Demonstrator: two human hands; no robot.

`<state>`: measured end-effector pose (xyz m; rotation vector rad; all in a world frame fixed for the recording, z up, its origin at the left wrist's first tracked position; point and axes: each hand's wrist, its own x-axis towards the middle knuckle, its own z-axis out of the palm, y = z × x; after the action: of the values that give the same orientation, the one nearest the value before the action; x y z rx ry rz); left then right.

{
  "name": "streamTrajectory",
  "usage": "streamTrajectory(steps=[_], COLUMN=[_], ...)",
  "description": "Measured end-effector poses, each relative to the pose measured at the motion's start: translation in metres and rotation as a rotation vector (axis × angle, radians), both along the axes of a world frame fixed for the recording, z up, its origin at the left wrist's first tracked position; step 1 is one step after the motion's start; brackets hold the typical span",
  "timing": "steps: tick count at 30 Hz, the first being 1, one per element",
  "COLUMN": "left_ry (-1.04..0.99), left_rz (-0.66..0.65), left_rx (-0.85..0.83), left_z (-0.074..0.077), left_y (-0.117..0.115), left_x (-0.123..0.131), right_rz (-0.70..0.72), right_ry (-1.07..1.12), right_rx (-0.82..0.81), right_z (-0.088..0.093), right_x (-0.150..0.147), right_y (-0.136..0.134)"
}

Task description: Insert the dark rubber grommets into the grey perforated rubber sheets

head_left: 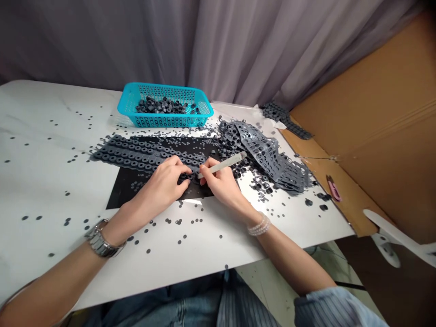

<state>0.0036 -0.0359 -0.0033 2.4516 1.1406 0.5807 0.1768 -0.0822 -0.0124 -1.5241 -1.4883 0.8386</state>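
Observation:
A dark grey moulded rubber sheet [136, 153] with rows of round ring-like parts lies across a black mat [119, 190]. My left hand [166, 179] has its fingers closed at the sheet's near right end, pinching its edge. In my right hand [221, 181] is a pale, pen-like stick tool [229, 162], its lower end at the sheet beside my left fingertips. The tool's tip is hidden by my fingers. Just past my right hand, punched-out rubber sheets [264, 152] full of holes are piled up.
A blue plastic basket [166, 120] holding many loose black rubber parts [160, 105] stands at the back. Small black discs are scattered over the white table [85, 268]. Pink-handled snips [334, 188] lie on cardboard at the right, near a white chair arm [398, 236].

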Motion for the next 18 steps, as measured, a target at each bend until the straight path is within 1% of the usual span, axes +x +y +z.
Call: streamTrajectory(steps=[8, 12, 15, 16, 18], left_ry=[0.017, 0.036, 0.03, -0.004, -0.133], left_rz=[-0.02, -0.038, -0.064, -0.048, 0.071], left_rx=[0.08, 0.115, 0.093, 0.067, -0.01], left_z=[-0.003, -0.01, -0.011, -0.01, -0.004], left_y=[-0.001, -0.001, -0.001, -0.001, 0.002], left_x=[0.003, 0.008, 0.01, 0.009, 0.003], right_rz=[0.004, 0.002, 0.01, 0.014, 0.019], right_ry=[-0.015, -0.115, -0.206, -0.224, -0.24], right_rx=[0.022, 0.042, 0.095, 0.107, 0.109], right_z=[0.0, 0.002, 0.004, 0.004, 0.004], right_x=[-0.004, -0.009, -0.014, -0.015, -0.015], right_y=[0.0, 0.001, 0.003, 0.003, 0.003])
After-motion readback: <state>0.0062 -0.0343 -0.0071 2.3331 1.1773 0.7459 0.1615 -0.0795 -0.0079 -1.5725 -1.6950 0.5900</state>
